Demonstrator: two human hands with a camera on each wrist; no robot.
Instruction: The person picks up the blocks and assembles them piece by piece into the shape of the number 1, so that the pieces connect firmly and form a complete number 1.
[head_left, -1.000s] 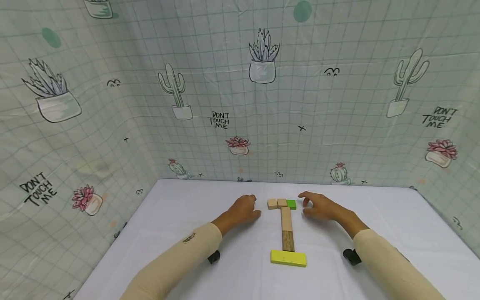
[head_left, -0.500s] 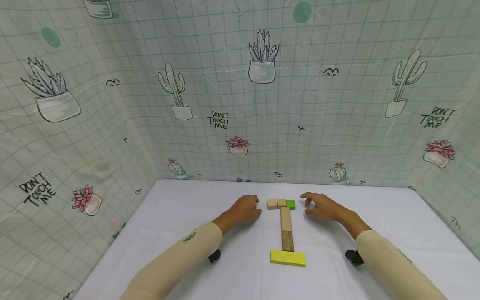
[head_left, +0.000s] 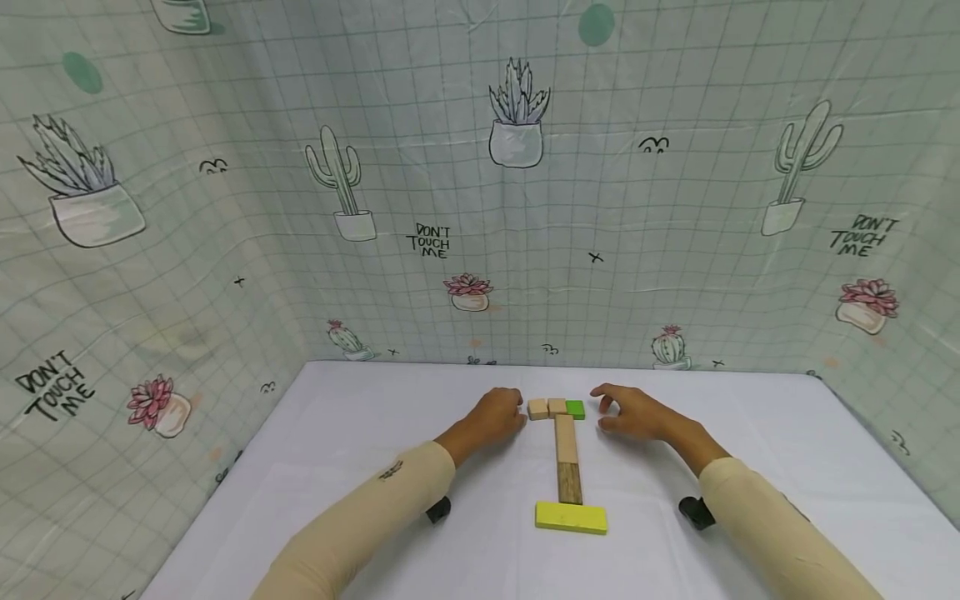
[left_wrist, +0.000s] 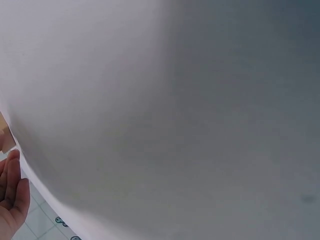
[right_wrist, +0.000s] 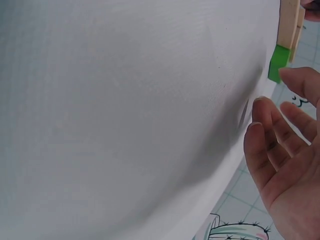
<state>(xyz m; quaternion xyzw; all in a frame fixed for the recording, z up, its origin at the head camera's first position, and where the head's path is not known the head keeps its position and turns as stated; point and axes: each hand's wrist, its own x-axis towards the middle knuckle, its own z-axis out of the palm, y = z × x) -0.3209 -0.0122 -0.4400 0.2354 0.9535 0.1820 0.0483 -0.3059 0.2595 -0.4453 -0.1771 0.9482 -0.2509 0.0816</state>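
Note:
My left hand [head_left: 493, 417] is over the table just left of a row of small blocks, its fingertips very close to the leftmost plain wooden cube [head_left: 537, 409]; whether they touch it I cannot tell. Beside that cube sit a second wooden cube [head_left: 557, 407] and a green cube [head_left: 575, 409]. My right hand [head_left: 632, 414] is a short gap to the right of the green one, fingers loosely bent and holding nothing, as the right wrist view also shows. Below the row, a light wooden block [head_left: 566, 439] and a darker brown block [head_left: 570, 483] run down to a yellow block [head_left: 571, 517] lying crosswise.
A white cloth covers the table [head_left: 375, 392]. Behind and to the left hangs a checked curtain [head_left: 585, 208] printed with cacti. Dark wrist devices show under both sleeves, one at the left forearm [head_left: 367, 521] and one at the right forearm [head_left: 780, 525].
The left hand has edged right, closing most of its gap to the leftmost cube. The right hand drew slightly away from the green cube, then came back. The blocks keep their layout.

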